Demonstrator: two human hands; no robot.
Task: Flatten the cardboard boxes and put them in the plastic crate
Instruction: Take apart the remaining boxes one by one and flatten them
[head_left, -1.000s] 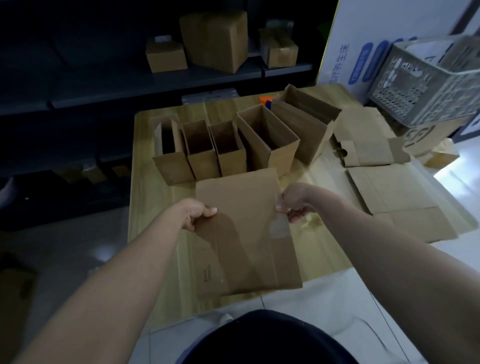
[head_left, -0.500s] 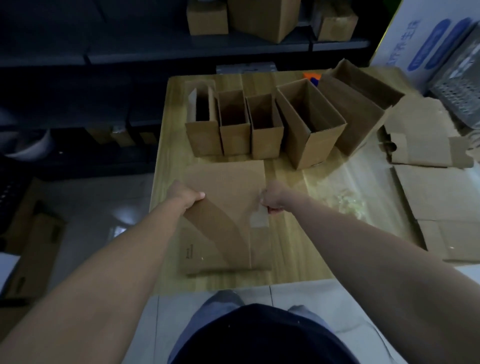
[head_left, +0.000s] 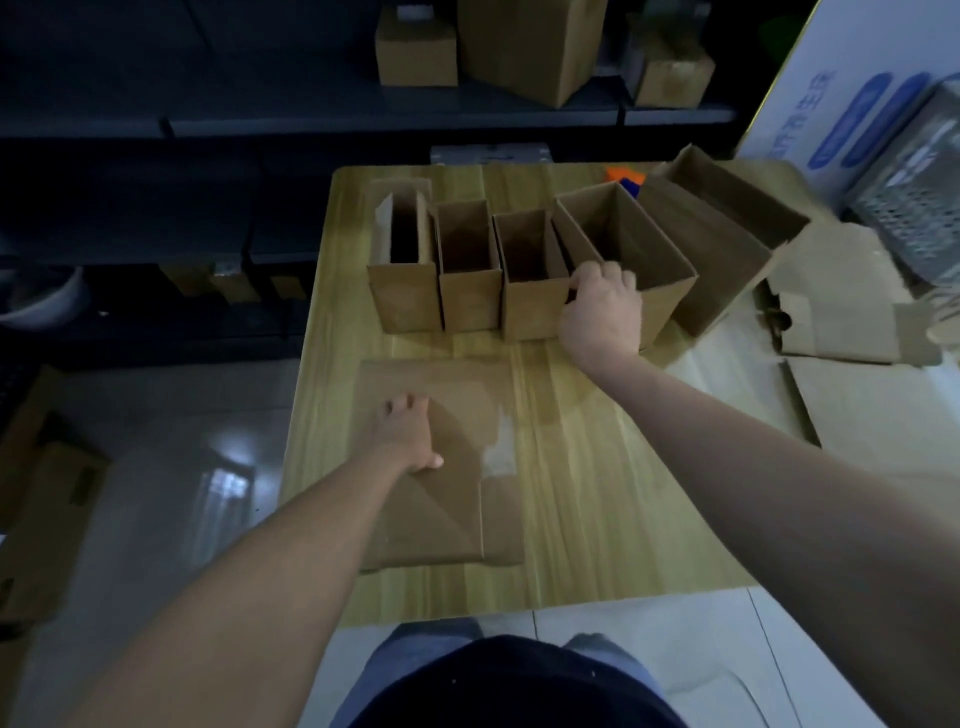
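Fingers (head_left: 401, 406) of left hand (head_left: 411, 436) lie roughly straight, pressing flattened box (head_left: 441, 519) onto worktop (head_left: 597, 493) nr its near edge. Right hand (head_left: 602, 312) farther out: fingers hooked over near rim of fourth open box (head_left: 667, 306), counting from left. Judgement: corrugated card, light, stiff across panels, gives at creases; take by opposite rim corners & collapse diagonally. Plastic crate (head_left: 914, 218) far right, blurred, well apart from both hands; contents not readable.

Left hand (head_left: 410, 435) on flat cardboard (head_left: 447, 525) (right hand (head_left: 602, 312): box (head_left: 649, 244))
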